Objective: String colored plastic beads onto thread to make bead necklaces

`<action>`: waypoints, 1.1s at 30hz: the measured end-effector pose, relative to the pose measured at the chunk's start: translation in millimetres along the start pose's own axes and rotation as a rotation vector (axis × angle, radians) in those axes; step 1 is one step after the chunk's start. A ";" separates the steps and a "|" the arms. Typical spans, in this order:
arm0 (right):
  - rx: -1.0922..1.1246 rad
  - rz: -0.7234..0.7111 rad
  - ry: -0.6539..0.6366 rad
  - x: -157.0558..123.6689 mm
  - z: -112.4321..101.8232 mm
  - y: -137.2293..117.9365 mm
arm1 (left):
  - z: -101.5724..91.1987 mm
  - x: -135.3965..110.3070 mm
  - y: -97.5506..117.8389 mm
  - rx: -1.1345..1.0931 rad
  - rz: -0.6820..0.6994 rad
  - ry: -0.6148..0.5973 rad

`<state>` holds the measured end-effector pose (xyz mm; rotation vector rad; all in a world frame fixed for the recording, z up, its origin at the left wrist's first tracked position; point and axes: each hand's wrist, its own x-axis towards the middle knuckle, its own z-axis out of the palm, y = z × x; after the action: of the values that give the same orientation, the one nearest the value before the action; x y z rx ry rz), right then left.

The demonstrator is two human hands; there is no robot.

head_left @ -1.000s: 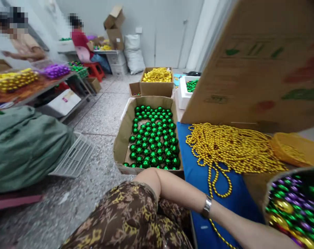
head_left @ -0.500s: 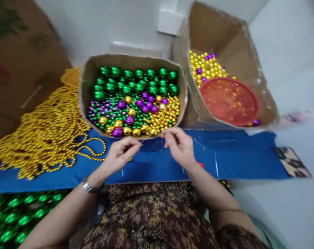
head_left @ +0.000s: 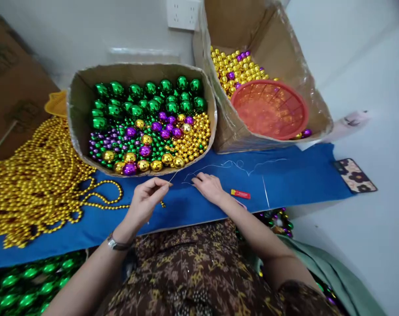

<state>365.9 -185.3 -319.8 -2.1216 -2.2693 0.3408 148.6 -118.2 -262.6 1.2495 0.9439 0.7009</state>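
My left hand is closed in a pinch on a thin, straight needle, which points up toward the front of the bead box. To its right, my right hand rests low on the blue cloth, fingers together on a fine white thread. The thread runs off in loose loops to the right. Just beyond both hands stands a cardboard box of shiny green, purple and gold beads. A few small gold beads lie beside my left hand.
Gold bead strands are heaped on the left. At the back right, a second carton holds gold and purple beads and a red basket. A red-and-yellow packet and a flower-patterned phone lie on the blue cloth.
My right hand has come down from the box's front rim onto the cloth and thread. My left hand keeps its pinch. The whole view has shifted, uncovering the packet.
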 end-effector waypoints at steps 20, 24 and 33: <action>0.076 0.043 -0.034 -92.4 -30.9 69.2 | 33.2 -1.7 -14.4 -0.088 0.021 0.029; -0.139 -0.062 0.014 -6.2 -19.7 47.4 | 41.5 -4.3 -13.1 -0.075 0.004 0.032; -0.148 -0.102 -0.002 -2.1 -17.5 39.2 | 50.4 -0.9 -17.0 -0.252 -0.055 0.069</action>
<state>407.4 -182.7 -309.2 -2.0588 -2.4642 0.1787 191.8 -145.8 -276.7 0.9798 0.9120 0.7977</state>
